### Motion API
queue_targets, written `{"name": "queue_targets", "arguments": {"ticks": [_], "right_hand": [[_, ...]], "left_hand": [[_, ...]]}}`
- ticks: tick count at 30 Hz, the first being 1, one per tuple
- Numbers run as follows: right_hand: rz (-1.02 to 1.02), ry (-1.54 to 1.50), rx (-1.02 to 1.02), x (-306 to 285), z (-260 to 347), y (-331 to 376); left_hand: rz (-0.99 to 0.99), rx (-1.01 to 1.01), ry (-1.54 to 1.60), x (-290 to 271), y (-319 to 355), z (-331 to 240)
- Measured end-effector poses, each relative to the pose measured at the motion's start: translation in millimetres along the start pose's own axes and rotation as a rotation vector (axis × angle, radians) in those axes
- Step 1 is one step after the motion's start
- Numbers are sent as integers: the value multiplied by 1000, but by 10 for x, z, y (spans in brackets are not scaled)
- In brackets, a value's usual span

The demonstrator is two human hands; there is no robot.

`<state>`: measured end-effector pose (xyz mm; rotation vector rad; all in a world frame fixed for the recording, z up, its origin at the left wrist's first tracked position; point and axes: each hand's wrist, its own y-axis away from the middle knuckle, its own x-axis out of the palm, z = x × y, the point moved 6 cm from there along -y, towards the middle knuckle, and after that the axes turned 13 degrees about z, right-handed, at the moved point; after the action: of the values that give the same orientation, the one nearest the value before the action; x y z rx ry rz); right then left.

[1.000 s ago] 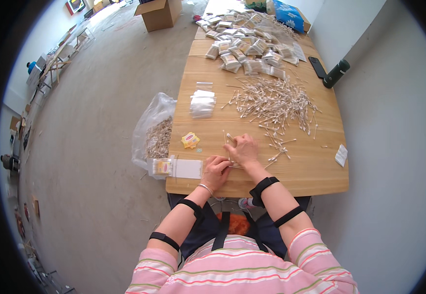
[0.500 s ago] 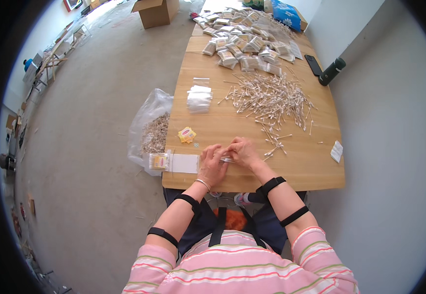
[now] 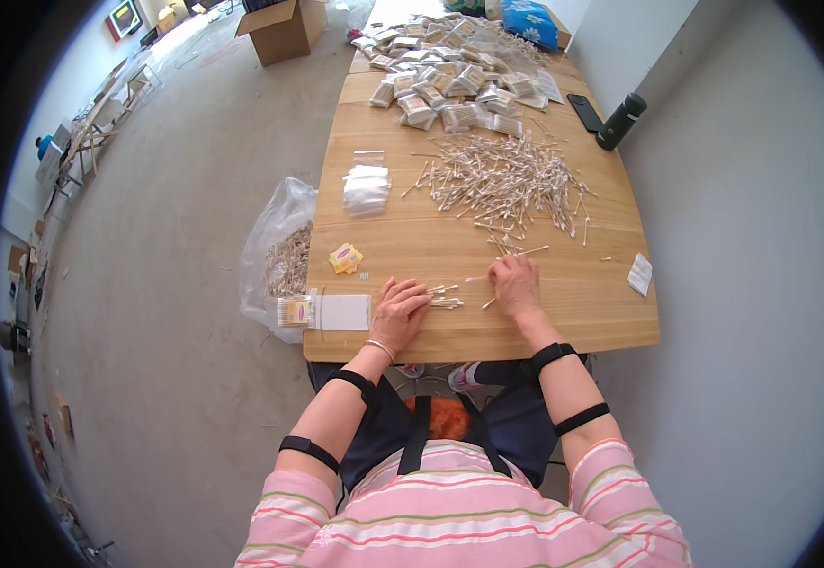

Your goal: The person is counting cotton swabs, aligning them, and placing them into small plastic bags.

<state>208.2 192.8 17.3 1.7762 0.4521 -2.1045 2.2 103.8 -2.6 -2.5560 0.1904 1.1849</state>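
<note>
My left hand (image 3: 400,310) is closed round one end of a small bundle of cotton swabs (image 3: 446,302), whose white tips stick out to the right, low over the table's near edge. To the right, my right hand (image 3: 516,283) has its fingers drawn together at the stray swabs below the big loose heap of cotton swabs (image 3: 507,180). One swab (image 3: 489,304) pokes out from under its fingers. Left of my left hand lie a white card or tray (image 3: 345,312) and a clear pack of swabs (image 3: 295,311) with a yellow label.
Yellow cards (image 3: 346,257) and a stack of clear bags (image 3: 367,192) lie on the table's left side. Many filled packs (image 3: 445,85) cover the far end. A dark bottle (image 3: 622,121), a phone (image 3: 583,112) and a white packet (image 3: 639,274) line the right. A swab-filled bag (image 3: 284,256) bulges beside the table.
My hands were together over the bundle. Now my right hand has moved away to the right, to the stray swabs, while my left keeps the bundle. The whole view has shifted slightly.
</note>
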Motion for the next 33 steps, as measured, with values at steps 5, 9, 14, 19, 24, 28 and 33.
{"name": "queue_targets", "arguments": {"ticks": [5,9,14,19,24,28,33], "right_hand": [[-154,-215,115,-62,48,64],[-141,-472,-47,179,557,146],[183,-105,-172,436,1136,358],[294,-48,-214,409,1367,534],[293,44,-139,412,1314,297],[348,-3,-158,481,1333,392],[253,10,-222,398,1267,349]], "left_hand": [[-26,-101,-61,-185,-1,-225],[-4,-186,-3,-163,178,-85],[-20,-177,116,-152,281,-57],[-37,-143,197,-191,320,1],[-22,-109,272,-203,260,3],[-55,-160,178,-241,288,54],[-96,-161,276,-271,255,51]]}}
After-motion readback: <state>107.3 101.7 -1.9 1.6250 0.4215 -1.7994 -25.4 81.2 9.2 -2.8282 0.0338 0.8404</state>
